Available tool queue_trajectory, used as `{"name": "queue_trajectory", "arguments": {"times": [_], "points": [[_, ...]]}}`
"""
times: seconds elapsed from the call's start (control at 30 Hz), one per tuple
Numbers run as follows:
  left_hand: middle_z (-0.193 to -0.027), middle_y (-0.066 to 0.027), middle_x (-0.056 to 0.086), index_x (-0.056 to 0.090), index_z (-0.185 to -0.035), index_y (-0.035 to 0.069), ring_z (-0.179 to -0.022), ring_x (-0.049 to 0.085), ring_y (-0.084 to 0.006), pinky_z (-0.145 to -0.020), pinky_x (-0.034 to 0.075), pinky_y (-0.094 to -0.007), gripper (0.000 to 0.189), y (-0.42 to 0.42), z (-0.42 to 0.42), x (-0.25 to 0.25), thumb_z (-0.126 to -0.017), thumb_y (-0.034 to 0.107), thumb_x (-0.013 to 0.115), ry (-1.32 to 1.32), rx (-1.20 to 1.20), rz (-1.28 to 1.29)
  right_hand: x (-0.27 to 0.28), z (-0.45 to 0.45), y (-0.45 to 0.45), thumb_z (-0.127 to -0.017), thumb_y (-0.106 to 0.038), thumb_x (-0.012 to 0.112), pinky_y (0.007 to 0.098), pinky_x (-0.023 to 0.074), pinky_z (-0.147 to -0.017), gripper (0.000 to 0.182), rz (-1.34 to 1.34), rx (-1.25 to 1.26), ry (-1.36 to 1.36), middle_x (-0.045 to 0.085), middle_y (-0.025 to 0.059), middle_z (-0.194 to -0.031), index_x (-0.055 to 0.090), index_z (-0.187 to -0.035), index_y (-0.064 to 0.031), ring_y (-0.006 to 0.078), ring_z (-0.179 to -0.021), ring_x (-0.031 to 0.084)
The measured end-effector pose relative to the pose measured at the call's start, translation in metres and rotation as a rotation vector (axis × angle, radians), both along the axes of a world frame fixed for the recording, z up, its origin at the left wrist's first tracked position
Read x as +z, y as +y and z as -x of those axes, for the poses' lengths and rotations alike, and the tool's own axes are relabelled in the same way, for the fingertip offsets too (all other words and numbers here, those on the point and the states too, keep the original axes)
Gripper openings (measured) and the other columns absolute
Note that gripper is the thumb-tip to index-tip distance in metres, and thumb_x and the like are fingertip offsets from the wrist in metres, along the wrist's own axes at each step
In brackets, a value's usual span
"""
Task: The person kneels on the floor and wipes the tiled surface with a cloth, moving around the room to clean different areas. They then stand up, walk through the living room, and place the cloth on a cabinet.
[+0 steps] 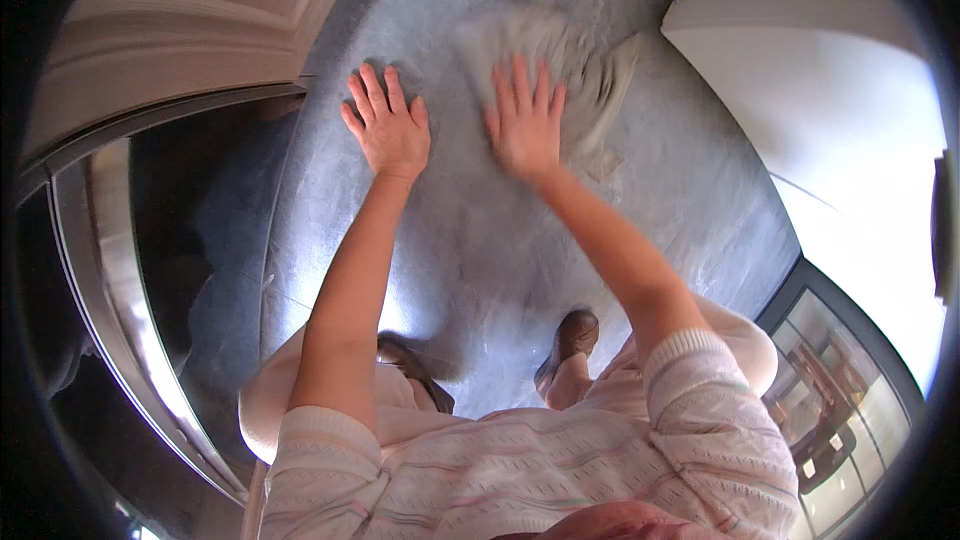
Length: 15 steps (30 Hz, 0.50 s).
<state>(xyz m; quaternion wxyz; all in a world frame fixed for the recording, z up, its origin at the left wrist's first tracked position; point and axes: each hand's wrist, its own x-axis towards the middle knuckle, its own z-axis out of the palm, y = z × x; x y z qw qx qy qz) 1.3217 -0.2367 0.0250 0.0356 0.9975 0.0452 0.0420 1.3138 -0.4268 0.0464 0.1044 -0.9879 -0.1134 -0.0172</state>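
My left hand lies palm down on the grey floor, its fingers spread and nothing under it that I can see. To its right, my right hand presses flat on a crumpled greyish-beige cloth, fingers apart and pointing away from me. The cloth spreads beyond the fingertips and out to the right of the hand in folds, and its far part is blurred. Whether the fingers grip any of the cloth cannot be told; the palm rests on top.
At the left stand a panelled cabinet door and a dark glossy oven-like front with a metal handle. A white appliance or cabinet borders the floor at the right, near a dark-framed glass pane. My shoes are below.
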Motion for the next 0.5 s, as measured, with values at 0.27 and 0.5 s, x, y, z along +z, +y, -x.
{"name": "queue_trajectory", "arguments": {"times": [0.27,0.5], "points": [[-0.149,-0.0161,0.014,0.028,-0.139,0.007,-0.137,0.012,-0.0362,-0.106,0.012,-0.0550,0.060,-0.001,0.002,0.005,-0.089,0.035,0.045,-0.002,0.011,0.052,0.001,-0.081,-0.031,-0.090,-0.034,0.046,0.0597,0.0177,-0.104,0.049,0.117,0.085,-0.128,0.026,0.0085,-0.146,0.038,-0.136,-0.0182,0.0357,-0.133,0.023],[-0.149,-0.0154,0.012,0.029,-0.139,0.007,-0.137,0.012,-0.0360,-0.107,0.011,-0.0551,0.059,-0.011,-0.005,0.010,-0.089,0.035,0.045,0.005,-0.019,0.100,-0.008,-0.145,-0.032,-0.094,-0.035,0.037,0.0593,0.0149,-0.106,0.048,0.063,-0.012,-0.239,0.026,0.0102,-0.145,0.033,-0.138,-0.0150,0.0361,-0.133,0.021]]}}
